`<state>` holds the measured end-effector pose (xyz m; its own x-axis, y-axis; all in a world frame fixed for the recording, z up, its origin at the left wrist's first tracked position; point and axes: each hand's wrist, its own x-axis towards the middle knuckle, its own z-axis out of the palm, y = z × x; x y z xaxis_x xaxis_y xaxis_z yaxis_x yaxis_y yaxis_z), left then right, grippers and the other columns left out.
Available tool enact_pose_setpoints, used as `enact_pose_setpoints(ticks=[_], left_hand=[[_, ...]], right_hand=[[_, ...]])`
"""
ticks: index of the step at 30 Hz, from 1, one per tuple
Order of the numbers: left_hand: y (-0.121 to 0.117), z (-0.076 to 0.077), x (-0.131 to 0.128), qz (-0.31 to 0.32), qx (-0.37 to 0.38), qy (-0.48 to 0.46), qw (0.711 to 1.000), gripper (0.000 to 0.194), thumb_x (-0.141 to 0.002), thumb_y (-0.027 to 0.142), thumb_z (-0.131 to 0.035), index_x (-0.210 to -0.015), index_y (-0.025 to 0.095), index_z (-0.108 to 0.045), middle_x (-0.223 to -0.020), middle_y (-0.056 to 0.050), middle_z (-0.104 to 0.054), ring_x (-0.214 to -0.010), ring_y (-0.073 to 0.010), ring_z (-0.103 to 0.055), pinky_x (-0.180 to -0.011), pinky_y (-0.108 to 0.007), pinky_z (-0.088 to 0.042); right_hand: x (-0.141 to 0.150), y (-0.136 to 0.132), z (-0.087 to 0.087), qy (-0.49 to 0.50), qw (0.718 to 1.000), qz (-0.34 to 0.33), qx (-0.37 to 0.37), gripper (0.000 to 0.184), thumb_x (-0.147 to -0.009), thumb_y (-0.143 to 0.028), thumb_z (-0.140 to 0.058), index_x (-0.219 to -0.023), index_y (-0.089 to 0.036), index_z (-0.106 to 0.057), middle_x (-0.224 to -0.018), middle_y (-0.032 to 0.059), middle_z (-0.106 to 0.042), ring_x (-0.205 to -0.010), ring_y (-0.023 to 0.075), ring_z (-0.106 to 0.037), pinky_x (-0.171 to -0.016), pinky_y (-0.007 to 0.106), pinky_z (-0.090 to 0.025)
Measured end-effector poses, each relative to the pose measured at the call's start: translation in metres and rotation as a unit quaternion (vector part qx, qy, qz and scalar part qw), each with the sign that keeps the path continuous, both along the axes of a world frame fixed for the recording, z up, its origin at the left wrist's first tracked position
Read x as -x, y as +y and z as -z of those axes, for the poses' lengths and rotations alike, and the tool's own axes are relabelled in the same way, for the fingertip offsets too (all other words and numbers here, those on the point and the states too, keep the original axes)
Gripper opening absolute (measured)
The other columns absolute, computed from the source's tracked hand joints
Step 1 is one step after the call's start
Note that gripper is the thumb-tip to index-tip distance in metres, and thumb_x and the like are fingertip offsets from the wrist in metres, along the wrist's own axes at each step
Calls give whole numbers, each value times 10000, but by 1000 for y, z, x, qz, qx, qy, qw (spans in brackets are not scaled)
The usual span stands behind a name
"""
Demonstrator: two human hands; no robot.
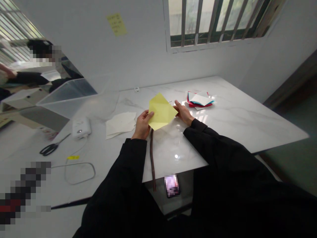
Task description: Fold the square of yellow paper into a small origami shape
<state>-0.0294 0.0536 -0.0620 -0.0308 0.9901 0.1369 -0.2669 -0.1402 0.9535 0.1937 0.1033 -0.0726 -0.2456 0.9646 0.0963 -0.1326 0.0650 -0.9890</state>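
left hand [143,125] gripped yellow paper [160,110] by its left edge | right hand [183,113] pinched its right corner | paper held at frame centre above white table [247,122] | some fingers hidden behind paper | phone [172,185] at bottom centre blurred, screen unreadable

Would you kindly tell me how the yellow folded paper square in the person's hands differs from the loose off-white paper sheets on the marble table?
The yellow folded paper square is held between the left hand and right hand, while the off-white paper sheets lie flat on the marble table. The square is bright and turned like a diamond; the sheets are pale and overlapping. Both are thin paper.
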Motion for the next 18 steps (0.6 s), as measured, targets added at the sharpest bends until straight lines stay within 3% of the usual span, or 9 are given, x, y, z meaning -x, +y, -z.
enact_pose_setpoints(ticks=[5,10,18], left_hand=[[5,2,4,-29,-4,-23,999,508,-700,458,-914,-1038,184,-651,-1066,-116,-789,-1034,-290,-760,-893,-417,-624],[7,5,3,-45,2,-10,999,556,-644,483,-939,-1016,186,-651,-1019,-93,-794,-950,-264,-762,-839,-387,-618],[3,3,1,-99,-56,79,990,555,-651,577,-926,-935,175,-668,-956,-84,-772,-868,-230,-724,-781,-335,-553]], right_hand=[[2,0,-1,-2,999,-45,-27,602,-791,-744,-711,-701,-149,-690,-739,86,-717,-546,93,-408,-503,261,-316],[4,-1,0,9,998,-63,-30,602,-761,-753,-735,-740,-154,-688,-772,67,-705,-566,87,-406,-516,252,-294],[2,-4,2,-14,995,-77,-64,627,-794,-786,-709,-790,-160,-724,-776,41,-671,-581,91,-399,-544,265,-306]])
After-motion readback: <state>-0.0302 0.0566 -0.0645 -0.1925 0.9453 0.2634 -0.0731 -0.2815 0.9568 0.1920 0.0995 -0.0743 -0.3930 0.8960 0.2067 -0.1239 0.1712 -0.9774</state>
